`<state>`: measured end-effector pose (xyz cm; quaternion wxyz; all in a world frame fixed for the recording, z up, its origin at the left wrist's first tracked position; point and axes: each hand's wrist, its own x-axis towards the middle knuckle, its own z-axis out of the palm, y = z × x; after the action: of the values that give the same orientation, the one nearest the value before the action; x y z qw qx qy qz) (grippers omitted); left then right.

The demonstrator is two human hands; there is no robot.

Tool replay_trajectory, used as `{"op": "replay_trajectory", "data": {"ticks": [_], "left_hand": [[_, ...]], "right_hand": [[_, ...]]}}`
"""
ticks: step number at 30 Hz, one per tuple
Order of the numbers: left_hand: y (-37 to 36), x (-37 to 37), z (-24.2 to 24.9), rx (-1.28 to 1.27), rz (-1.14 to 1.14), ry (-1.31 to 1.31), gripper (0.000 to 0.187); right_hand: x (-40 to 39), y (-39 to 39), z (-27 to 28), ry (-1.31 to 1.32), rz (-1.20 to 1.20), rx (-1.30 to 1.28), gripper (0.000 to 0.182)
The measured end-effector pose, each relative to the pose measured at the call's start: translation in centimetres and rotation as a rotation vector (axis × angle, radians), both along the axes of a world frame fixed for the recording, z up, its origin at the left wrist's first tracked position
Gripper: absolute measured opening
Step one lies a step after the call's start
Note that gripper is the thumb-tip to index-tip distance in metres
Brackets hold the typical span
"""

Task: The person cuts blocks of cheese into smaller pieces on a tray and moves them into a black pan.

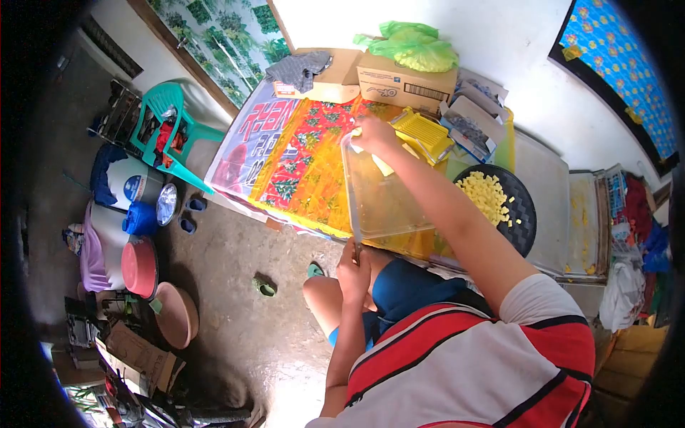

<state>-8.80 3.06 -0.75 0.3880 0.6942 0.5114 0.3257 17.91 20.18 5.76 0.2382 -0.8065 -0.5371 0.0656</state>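
My left hand is closed round a knife, seen mostly edge-on just off the near corner of a see-through plastic board. At the board's far end, my right hand is closed on a pale yellow piece. A pale yellow strip lies on the board under my right forearm. To the right, a black woven-pattern tray holds a heap of small pale yellow cubes; my right arm partly covers it.
The table has a bright floral cover. Behind the board are a yellow slotted tray, cardboard boxes and a green plastic bag. A green chair, basins and slippers are at left.
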Motion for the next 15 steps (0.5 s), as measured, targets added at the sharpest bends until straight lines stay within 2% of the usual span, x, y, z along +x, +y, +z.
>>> {"op": "replay_trajectory", "data": {"ticks": [2,5,8,11,15], "left_hand": [[-0.1,-0.2,-0.3,0.022,-0.001,-0.023,0.044],[0.0,-0.5,-1.0,0.044,0.008,-0.039,0.043],[-0.2,-0.6,-0.9,0.027,0.01,-0.052,0.042],[-0.5,-0.5,-0.6,0.01,0.014,-0.086,0.041],[-0.8,-0.5,-0.2,0.013,0.011,-0.084,0.042]], "right_hand": [[-0.2,-1.9,0.3,0.029,0.016,0.252,0.042],[-0.9,-6.5,1.4,0.239,0.245,0.349,0.042],[-2.3,-10.7,-0.3,0.332,0.327,0.39,0.039],[-3.1,-13.4,-2.8,0.226,0.398,0.471,0.039],[-2.8,-15.2,-5.2,0.192,0.446,0.387,0.045]]}}
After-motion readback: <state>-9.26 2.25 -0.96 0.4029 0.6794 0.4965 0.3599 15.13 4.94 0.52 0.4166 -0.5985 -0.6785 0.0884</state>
